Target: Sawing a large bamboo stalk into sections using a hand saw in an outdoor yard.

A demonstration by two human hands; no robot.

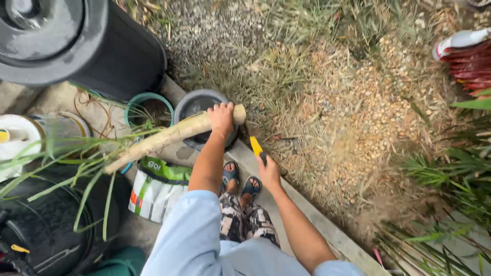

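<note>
My left hand (221,117) grips the thick end of a long pale stalk (169,137), which runs down to the left and ends in drooping green leaves (76,168). The stalk's thick end rests over a dark round pot (197,105). My right hand (268,171) holds a tool with a yellow and black handle (257,148), pointing up towards the stalk's end; its blade is not visible. My feet in sandals (240,184) stand on a concrete kerb (307,214).
A large black bin (87,46) stands top left, a green-rimmed pot (148,107) beside the dark pot. A green and white bag (156,189) lies by my feet. Black containers (46,225) sit lower left. Dry grass and gravel (358,117) spread right, with a red broom (470,56).
</note>
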